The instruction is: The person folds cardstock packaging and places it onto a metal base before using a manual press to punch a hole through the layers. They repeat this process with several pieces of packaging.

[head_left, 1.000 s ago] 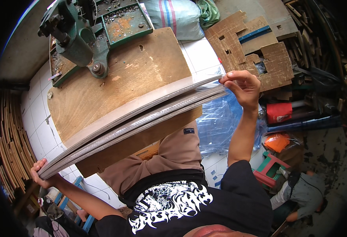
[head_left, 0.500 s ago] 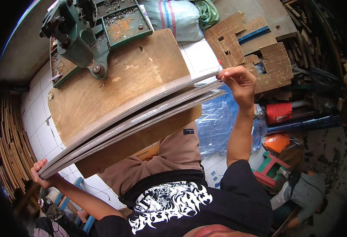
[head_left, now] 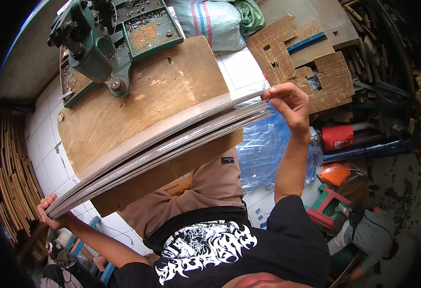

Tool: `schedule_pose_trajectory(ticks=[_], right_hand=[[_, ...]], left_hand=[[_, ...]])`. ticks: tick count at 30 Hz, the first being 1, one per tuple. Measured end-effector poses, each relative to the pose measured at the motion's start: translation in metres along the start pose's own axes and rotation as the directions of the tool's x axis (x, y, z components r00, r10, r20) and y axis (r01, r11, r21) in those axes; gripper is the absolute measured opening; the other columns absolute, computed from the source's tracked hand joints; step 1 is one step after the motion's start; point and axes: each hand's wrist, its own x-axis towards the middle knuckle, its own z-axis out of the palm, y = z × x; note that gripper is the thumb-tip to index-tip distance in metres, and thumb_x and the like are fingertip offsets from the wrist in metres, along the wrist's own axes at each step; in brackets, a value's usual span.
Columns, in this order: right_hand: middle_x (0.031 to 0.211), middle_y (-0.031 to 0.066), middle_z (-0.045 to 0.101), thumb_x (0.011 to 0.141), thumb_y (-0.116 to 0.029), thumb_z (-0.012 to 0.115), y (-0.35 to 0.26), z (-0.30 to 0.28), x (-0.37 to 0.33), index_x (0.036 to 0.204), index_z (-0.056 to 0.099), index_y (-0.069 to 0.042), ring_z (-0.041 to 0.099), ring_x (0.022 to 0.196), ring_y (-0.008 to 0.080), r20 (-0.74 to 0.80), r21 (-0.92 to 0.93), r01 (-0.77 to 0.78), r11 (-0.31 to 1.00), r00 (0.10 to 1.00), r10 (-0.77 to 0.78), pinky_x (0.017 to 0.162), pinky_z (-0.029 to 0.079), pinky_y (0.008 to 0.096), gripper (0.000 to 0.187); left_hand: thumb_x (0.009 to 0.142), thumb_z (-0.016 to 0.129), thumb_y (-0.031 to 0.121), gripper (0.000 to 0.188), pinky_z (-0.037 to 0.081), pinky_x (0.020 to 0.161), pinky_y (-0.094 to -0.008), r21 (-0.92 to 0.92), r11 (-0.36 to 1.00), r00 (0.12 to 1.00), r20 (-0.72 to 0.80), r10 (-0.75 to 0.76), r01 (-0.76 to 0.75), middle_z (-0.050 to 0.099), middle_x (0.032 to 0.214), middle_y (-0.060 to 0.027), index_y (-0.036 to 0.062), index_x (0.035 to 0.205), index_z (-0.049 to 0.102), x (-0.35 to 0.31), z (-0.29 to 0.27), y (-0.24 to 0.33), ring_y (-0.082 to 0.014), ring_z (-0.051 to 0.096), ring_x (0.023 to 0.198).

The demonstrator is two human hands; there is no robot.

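A stack of long, thin grey-brown sheets (head_left: 186, 140), seen nearly edge-on, spans the space between my two hands above the wooden board (head_left: 172, 79). My left hand (head_left: 51, 211) is closed around the near-left end of the stack. At the far-right end, my right hand (head_left: 291, 103) pinches the upper sheets between thumb and fingers. The sheets bow and split into several layers, with a dark gap between the upper ones and those below. Some edges look shiny.
A green hand press (head_left: 93, 57) with trays (head_left: 153, 31) of small metal parts stands at the back left. Cut brown panels (head_left: 280, 57), a white sack (head_left: 213, 24) and blue plastic sheeting (head_left: 263, 153) lie around the board. Another person (head_left: 371, 233) sits at the lower right.
The right fingers have shifted slightly on the sheet edges, and the upper sheets have closed up a little there. My left hand has stayed in place.
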Motion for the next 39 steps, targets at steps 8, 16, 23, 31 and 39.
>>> schedule_pose_trajectory(ticks=[8, 16, 23, 31, 39], right_hand=[[0.098, 0.0123, 0.067, 0.085, -0.002, 0.07, 0.0, -0.001, -0.001, 0.104, 0.062, 0.003, 0.067, 0.095, 0.02, 0.019, -0.034, -0.005, 0.999, 1.0, 0.006, 0.087, 0.054, 0.0332, 0.022], [0.098, 0.0123, 0.067, 0.085, 0.003, 0.068, 0.004, 0.002, -0.001, 0.1, 0.063, 0.003, 0.067, 0.092, 0.0191, 0.004, -0.109, 0.075, 0.991, 0.997, -0.075, 0.085, 0.055, 0.0304, 0.015], [0.089, 0.0092, 0.07, 0.083, 0.002, 0.071, 0.005, 0.003, -0.001, 0.096, 0.066, 0.002, 0.066, 0.082, 0.0125, -0.042, -0.31, 0.124, 0.943, 0.989, -0.144, 0.073, 0.053, 0.0234, 0.014], [0.089, 0.0057, 0.067, 0.087, -0.001, 0.07, 0.0, 0.007, -0.006, 0.099, 0.065, 0.003, 0.063, 0.08, 0.0078, -0.052, -0.326, 0.116, 0.938, 0.989, -0.14, 0.072, 0.051, 0.0198, 0.013], [0.087, 0.0084, 0.07, 0.085, 0.001, 0.07, 0.0, 0.008, -0.011, 0.099, 0.066, 0.004, 0.067, 0.08, 0.0113, -0.115, -0.251, 0.059, 0.966, 0.989, -0.09, 0.072, 0.053, 0.0227, 0.015]], left_hand=[[0.094, 0.034, 0.026, 0.034, 0.044, 0.073, -0.0404, 0.036, 0.999, 0.999, -0.039, 0.005, -0.004, 0.051, 0.07, -0.0131, 0.0017, 0.081, 0.053, -0.001, 0.004, 0.001, -0.0254, 0.05, 0.072], [0.094, 0.034, 0.026, 0.033, 0.044, 0.073, -0.0407, -0.008, 1.0, 1.0, -0.022, 0.001, -0.001, 0.051, 0.069, -0.013, 0.0023, 0.081, 0.054, 0.0, 0.002, 0.0, -0.0254, 0.051, 0.071], [0.094, 0.034, 0.027, 0.035, 0.045, 0.073, -0.0402, 0.012, 1.0, 1.0, 0.023, 0.021, -0.021, 0.055, 0.07, -0.0152, 0.0019, 0.082, 0.056, 0.002, -0.007, -0.002, -0.0265, 0.055, 0.071], [0.097, 0.032, 0.028, 0.038, 0.045, 0.074, -0.0399, 0.026, 0.999, 0.998, 0.05, 0.043, -0.044, 0.058, 0.072, -0.0161, 0.0013, 0.084, 0.057, 0.001, -0.009, -0.004, -0.0268, 0.056, 0.073], [0.097, 0.033, 0.027, 0.038, 0.045, 0.076, -0.0408, -0.056, 0.998, 0.998, 0.052, 0.018, -0.015, 0.059, 0.074, -0.0156, 0.0011, 0.085, 0.057, 0.001, -0.016, -0.007, -0.027, 0.056, 0.075]])
